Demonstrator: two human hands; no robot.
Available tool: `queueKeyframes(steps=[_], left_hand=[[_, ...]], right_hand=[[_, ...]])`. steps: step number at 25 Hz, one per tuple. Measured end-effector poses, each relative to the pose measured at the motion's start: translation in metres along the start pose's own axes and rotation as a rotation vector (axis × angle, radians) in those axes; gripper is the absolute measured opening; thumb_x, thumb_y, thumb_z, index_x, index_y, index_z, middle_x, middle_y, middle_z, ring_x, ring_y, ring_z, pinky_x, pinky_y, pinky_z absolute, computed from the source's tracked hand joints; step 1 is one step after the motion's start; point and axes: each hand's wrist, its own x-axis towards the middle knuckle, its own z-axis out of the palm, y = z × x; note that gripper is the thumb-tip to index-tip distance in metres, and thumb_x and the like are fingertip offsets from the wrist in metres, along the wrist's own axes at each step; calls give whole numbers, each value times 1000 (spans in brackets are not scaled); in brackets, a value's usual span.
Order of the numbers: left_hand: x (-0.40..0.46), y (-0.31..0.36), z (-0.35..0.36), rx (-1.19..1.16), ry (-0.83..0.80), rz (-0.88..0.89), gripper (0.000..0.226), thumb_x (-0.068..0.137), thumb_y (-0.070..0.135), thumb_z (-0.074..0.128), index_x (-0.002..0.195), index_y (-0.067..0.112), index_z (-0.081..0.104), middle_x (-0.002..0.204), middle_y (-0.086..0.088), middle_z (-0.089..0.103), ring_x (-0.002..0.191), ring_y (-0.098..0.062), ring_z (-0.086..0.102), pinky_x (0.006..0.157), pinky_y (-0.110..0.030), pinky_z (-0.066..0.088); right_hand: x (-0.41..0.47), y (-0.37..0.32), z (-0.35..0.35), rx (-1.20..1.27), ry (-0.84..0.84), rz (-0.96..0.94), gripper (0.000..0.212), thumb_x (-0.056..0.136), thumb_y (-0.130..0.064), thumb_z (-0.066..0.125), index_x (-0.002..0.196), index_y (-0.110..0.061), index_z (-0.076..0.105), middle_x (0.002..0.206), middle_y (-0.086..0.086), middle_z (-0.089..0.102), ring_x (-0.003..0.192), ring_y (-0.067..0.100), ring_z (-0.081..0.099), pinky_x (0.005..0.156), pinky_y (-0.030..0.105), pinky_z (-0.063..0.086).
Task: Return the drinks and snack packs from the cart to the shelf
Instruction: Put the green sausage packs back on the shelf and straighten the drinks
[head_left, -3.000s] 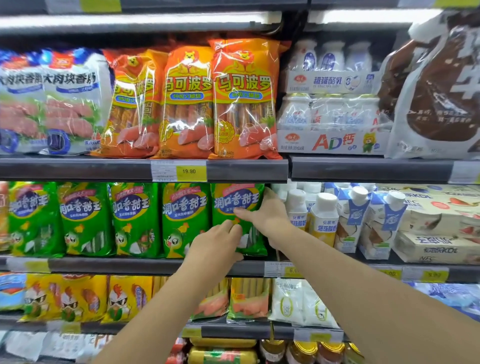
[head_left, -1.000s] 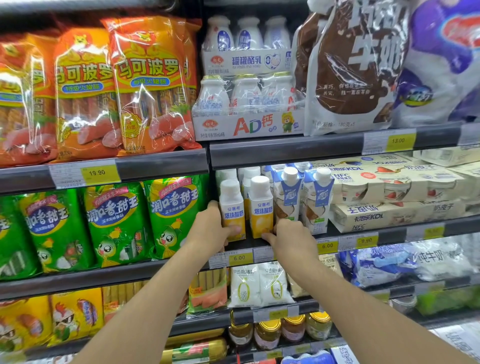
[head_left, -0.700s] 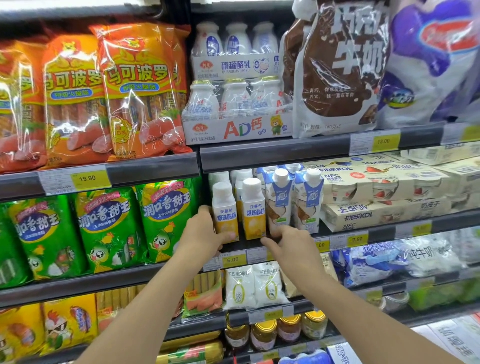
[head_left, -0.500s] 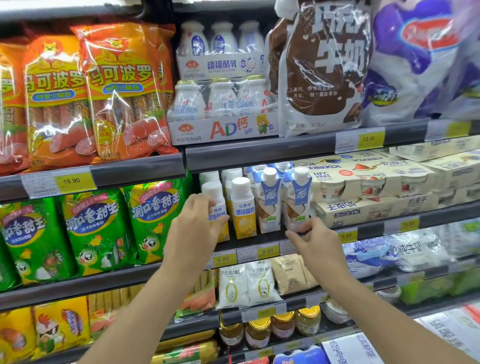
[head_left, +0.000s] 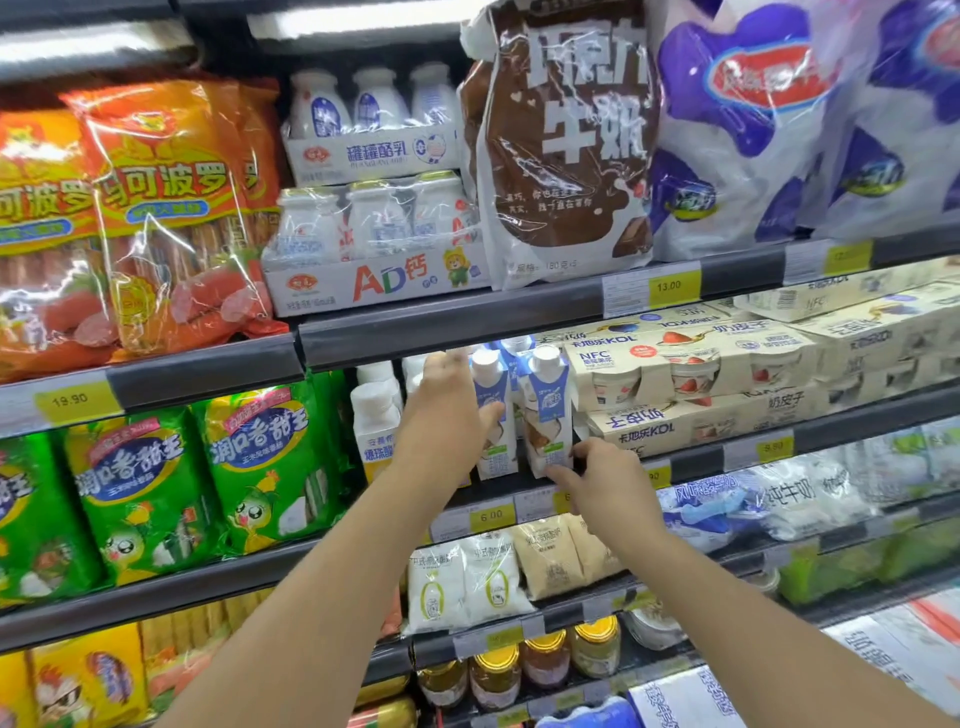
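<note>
Stocked supermarket shelf (head_left: 519, 332): two upright blue-and-white cartons (head_left: 545, 410) stand at its front edge, long axes vertical. Left hand (head_left: 447, 415), fingers relaxed, presses the left carton; right hand (head_left: 602, 478), nearer, pinches the right carton's base beside yoghurt boxes (head_left: 691, 374).

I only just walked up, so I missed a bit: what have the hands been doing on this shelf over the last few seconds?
Both hands shifted rightward along the middle shelf: from the green snack packs, past the white bottles, to the blue-and-white cartons. The left hand now touches one carton; the right hand holds the base of the next. The goods look unmoved.
</note>
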Motion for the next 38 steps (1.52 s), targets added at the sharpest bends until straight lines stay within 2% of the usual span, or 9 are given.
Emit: queueKeyframes(steps=[5,9,14,17,19,24,30,36,38], left_hand=[[11,4,3,-83,-71,-76,55,85,31,74,132,19,48,113,-6,58,80,-29,71,74,-44,60],[20,8,-2,-182,-163,-199,39,93,16,64,131,14,52,93,-6,68,48,-19,71,51,-30,60],[27,10,-6,-104,-206,-199,46,92,17,65,136,12,51,99,-12,69,76,-27,70,71,-41,61],[27,10,-5,-113,-207,-183,47,93,12,65,137,18,50,98,-6,68,70,-17,64,60,-33,58],[27,9,-4,-122,-205,-179,49,92,9,63,138,20,49,101,-1,69,77,-15,67,64,-34,61],[29,8,-4,-71,-221,-161,47,90,17,67,135,18,52,107,-6,68,89,-24,69,75,-44,62],[21,9,-10,-48,-211,-143,43,90,25,69,129,13,55,94,-9,69,81,-25,70,73,-42,62],[-2,-20,-27,138,-88,6,62,83,32,75,134,15,45,123,-10,59,106,-30,62,87,-37,49],[2,-31,-30,131,-123,-34,62,84,25,74,137,16,43,125,-12,58,96,-31,66,88,-40,54]], right_hand=[[9,4,-1,-22,1,6,21,87,-43,68,92,-23,66,74,-1,68,68,21,68,63,41,61],[13,5,1,-61,7,-9,17,88,-41,67,94,-25,66,76,-2,68,68,21,67,62,38,60],[17,4,3,-92,9,-17,18,88,-43,66,94,-26,66,81,-3,69,70,21,68,62,38,59],[19,2,3,-134,8,-14,20,89,-44,65,93,-25,66,83,0,70,76,23,67,66,37,58],[20,1,3,-155,9,-6,22,89,-44,64,96,-24,67,88,1,70,81,23,67,67,35,56],[22,-1,3,-166,13,-3,23,90,-44,64,98,-23,67,93,1,69,85,24,64,65,33,51],[19,3,3,-127,14,-31,27,88,-47,64,96,-21,67,87,-1,69,77,22,66,68,37,57],[7,8,1,-83,50,-62,36,87,-51,65,108,-22,64,87,-3,69,75,18,69,66,40,61],[4,9,1,-51,30,-57,36,88,-46,66,113,-20,64,85,-2,70,75,17,70,66,41,61]])
